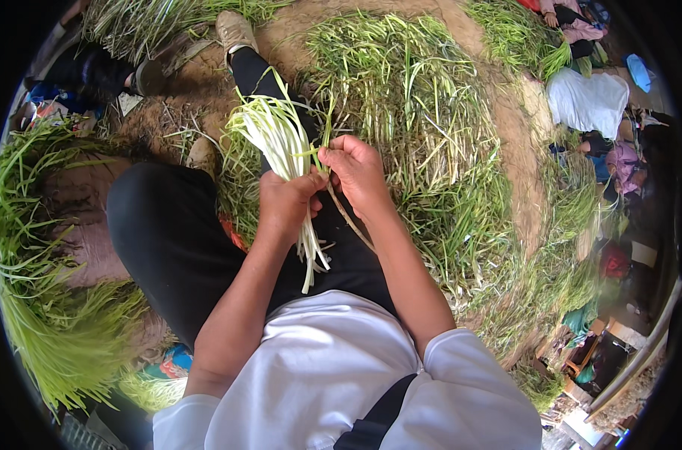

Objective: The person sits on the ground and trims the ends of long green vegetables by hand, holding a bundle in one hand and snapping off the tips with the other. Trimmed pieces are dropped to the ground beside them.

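My left hand (285, 202) grips a bunch of white-stemmed, scallion-like stalks (276, 132) above my lap. Their pale stem ends hang below the fist, and yellow-green leaves fan out above it. Close beside it, my right hand (360, 171) pinches a single stalk (349, 218) between thumb and fingers. The lower part of this stalk is thin and brownish and slants down to my right forearm; greener leaves rise above the pinch. The two hands nearly meet, so where the single stalk passes the bunch is partly hidden.
A broad heap of loose green stalks (408, 112) covers the ground ahead and right. More long greens (54, 337) lie at my left. Another person's shoe (148, 77) is at upper left. People sit at the far right, near a white plastic sheet (588, 101).
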`<state>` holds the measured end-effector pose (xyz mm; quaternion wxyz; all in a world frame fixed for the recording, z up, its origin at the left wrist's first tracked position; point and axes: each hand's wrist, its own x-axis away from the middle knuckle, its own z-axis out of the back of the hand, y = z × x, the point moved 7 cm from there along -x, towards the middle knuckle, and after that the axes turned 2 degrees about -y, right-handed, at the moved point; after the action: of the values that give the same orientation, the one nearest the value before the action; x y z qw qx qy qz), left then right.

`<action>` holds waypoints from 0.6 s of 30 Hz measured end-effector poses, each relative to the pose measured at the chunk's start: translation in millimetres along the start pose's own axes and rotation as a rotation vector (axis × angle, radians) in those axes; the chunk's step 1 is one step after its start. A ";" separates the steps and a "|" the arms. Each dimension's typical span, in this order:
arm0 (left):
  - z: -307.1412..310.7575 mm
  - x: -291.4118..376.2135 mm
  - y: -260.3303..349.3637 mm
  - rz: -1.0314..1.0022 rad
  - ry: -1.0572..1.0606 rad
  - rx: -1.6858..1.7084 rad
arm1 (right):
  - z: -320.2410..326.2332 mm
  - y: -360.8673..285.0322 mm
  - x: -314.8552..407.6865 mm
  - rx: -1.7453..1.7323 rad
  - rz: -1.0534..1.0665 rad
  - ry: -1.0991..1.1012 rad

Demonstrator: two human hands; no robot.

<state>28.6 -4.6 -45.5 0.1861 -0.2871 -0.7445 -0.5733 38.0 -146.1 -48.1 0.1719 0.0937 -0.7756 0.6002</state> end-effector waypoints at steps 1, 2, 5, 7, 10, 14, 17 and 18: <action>-0.1 0.5 0.0 0.007 0.001 -0.003 | 0.8 1.8 -3.5 0.009 0.016 -0.014; -0.2 1.5 -0.2 0.015 0.003 -0.005 | 4.7 4.6 -3.3 -0.017 0.013 0.012; 3.2 -0.4 -2.1 0.029 0.024 0.010 | 7.2 10.3 1.8 -0.121 0.000 0.086; 3.9 -1.8 -5.6 0.047 0.040 0.031 | 12.5 13.5 9.3 -0.216 -0.005 0.160; 5.5 -4.2 -8.3 0.065 0.073 0.063 | 22.5 20.1 15.7 -0.290 0.064 0.167; 7.9 -4.0 -6.6 0.068 0.134 0.158 | 22.5 9.4 32.3 -0.479 0.123 0.060; 8.8 -4.6 -9.7 0.077 0.109 0.261 | 27.1 8.6 43.8 -0.722 0.177 -0.117; 7.0 -5.0 -10.7 0.074 0.090 0.282 | 35.3 11.4 51.4 -0.765 0.153 -0.148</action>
<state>25.9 -0.8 -58.4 0.2789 -0.2594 -0.7975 -0.4679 -18.9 -174.0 -46.6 0.0929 0.0078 -0.9581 0.2709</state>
